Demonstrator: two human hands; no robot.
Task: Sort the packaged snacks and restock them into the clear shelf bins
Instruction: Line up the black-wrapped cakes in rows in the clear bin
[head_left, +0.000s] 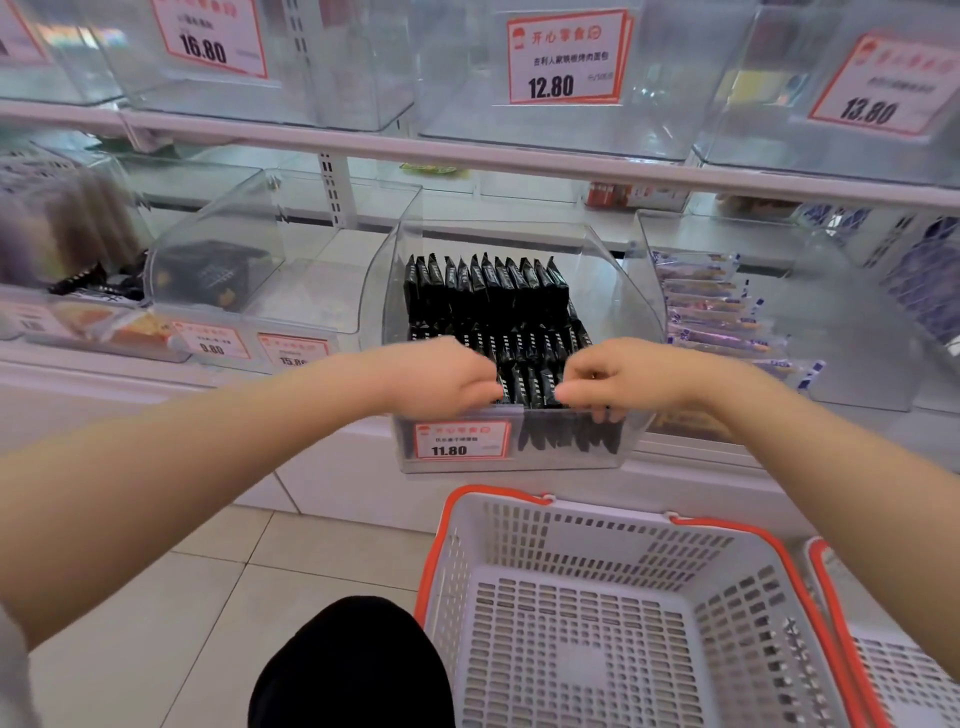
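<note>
A clear shelf bin (639, 291) with an 11.80 price tag (460, 440) holds rows of black snack packets (493, 291) standing upright. My left hand (441, 376) and my right hand (608, 376) reach over the bin's front rim. Between them sits the front row of black packets (530, 387), which the curled fingers of both hands grip from either side. Some right fingertips show through the front wall of the bin.
A white basket (597, 613) with orange handles stands on the floor below the bin, with nothing in it. A second basket (904, 675) is at its right. Neighbouring bins hold dark packets (208, 275) on the left and blue-white packets (711, 312) on the right.
</note>
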